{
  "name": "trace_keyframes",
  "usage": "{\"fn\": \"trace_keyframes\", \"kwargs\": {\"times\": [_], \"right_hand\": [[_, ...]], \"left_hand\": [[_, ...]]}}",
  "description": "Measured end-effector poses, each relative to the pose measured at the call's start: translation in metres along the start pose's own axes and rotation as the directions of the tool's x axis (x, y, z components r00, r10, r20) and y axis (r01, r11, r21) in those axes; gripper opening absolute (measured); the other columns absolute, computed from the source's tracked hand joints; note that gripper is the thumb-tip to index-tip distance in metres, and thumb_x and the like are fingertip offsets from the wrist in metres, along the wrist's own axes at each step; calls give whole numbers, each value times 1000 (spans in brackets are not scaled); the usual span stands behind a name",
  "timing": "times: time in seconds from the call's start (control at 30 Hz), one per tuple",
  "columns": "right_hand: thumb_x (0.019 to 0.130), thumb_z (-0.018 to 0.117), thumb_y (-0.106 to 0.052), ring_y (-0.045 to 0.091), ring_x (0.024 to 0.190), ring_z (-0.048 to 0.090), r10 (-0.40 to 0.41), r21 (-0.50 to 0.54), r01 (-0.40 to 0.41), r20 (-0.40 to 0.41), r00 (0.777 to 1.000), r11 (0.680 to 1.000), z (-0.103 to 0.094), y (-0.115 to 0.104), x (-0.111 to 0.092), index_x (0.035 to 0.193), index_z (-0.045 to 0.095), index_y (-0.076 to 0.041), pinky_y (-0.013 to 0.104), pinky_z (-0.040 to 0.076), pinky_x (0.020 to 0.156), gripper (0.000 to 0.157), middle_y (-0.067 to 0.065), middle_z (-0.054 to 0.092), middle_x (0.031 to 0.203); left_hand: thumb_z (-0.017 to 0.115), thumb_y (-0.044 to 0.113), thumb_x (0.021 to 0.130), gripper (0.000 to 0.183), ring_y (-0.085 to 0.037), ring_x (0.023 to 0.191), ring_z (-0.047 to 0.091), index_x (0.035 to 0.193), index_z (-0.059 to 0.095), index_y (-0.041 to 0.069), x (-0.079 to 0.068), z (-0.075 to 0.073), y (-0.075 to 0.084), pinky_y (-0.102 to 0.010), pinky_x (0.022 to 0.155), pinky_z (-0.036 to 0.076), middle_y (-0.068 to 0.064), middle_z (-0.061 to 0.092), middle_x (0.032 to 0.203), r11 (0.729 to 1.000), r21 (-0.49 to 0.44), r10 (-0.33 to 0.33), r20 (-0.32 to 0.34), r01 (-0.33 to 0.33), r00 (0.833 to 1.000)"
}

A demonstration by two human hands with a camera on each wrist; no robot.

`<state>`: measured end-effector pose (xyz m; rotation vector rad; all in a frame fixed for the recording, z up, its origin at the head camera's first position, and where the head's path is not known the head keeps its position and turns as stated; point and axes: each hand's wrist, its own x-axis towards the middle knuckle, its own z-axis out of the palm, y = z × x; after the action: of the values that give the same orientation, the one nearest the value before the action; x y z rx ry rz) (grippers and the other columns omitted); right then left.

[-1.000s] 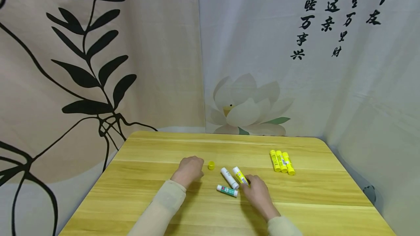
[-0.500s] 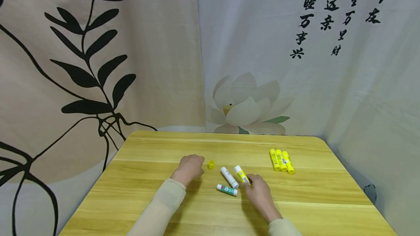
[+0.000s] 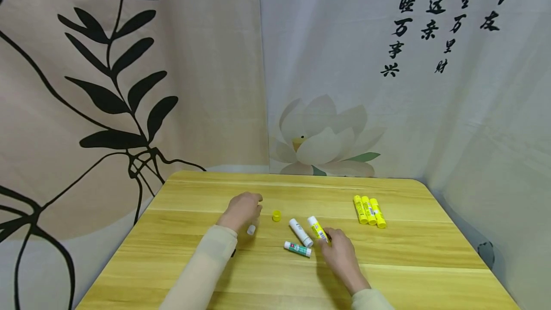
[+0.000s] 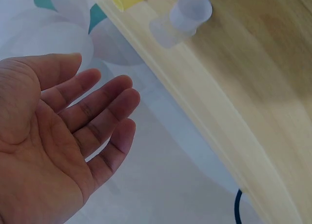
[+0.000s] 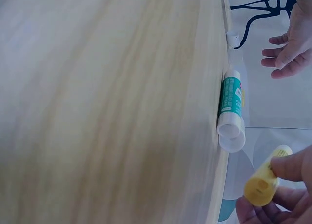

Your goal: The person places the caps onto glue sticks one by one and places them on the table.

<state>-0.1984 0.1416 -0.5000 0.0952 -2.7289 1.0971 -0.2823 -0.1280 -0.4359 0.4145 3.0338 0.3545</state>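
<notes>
My left hand (image 3: pixel 241 209) hovers over the left middle of the table, its fingers loosely bent and holding nothing in the left wrist view. Just below it stands a small white cap (image 3: pixel 251 229), and a yellow cap (image 3: pixel 277 215) lies to its right. My right hand (image 3: pixel 338 251) grips a yellow glue stick (image 5: pixel 268 177) with a white end (image 3: pixel 312 221), tilted between thumb and fingers. Left of that hand lie a white glue stick (image 3: pixel 301 232) and a green-and-white glue stick (image 3: pixel 297 249), side by side at an angle.
Three yellow glue sticks (image 3: pixel 369 211) lie in a row toward the right back of the wooden table (image 3: pixel 413 257). Behind the table's far edge hangs a printed curtain (image 3: pixel 224 61) with leaves, a flower and writing.
My left hand has let go of the white cap, which now shows on the table, and has drawn slightly up and left. My right hand with its glue stick has barely shifted.
</notes>
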Motion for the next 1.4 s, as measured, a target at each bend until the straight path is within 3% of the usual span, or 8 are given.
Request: {"fn": "trace_keyframes", "kwargs": {"times": [0.27,0.47,1.0,1.23,1.4], "right_hand": [[89,68,-10,24,84,59,16,1,-16,-1,1000,1000,-1,1,0,119,64,9,45,51,74,36,13,62,95],[90,68,-10,24,85,59,25,1,-25,-12,1000,1000,-2,0,-1,120,64,9,45,51,74,36,13,62,96],[89,70,-8,25,90,61,-9,14,10,-61,998,1000,-3,-5,-5,118,65,8,47,52,80,33,12,64,99],[90,70,-8,29,95,62,-2,27,4,-53,999,1000,-4,-6,-6,119,64,8,49,52,82,34,15,65,103],[89,71,-8,27,94,62,-20,14,20,-54,998,1000,-3,-5,-6,117,65,8,48,52,81,33,15,65,102]], "left_hand": [[62,22,100,33,-31,112,62,128,64,6,6,-9,-2,-45,90,53,-11,66,123,1000,11,7,-12,-7,1000],[63,24,99,36,-31,115,61,129,63,6,11,-7,-5,-46,94,51,-10,66,124,1000,8,11,7,-11,1000],[72,28,92,43,-31,119,58,127,64,5,22,24,-1,-46,99,48,-11,65,125,994,-87,65,26,-62,998],[76,29,88,44,-31,112,62,123,66,5,29,39,3,-45,94,51,-11,68,117,996,-28,87,12,-86,996],[78,31,87,41,-24,97,65,117,66,5,33,45,8,-41,85,54,-6,70,104,997,32,76,23,-76,997]]}}
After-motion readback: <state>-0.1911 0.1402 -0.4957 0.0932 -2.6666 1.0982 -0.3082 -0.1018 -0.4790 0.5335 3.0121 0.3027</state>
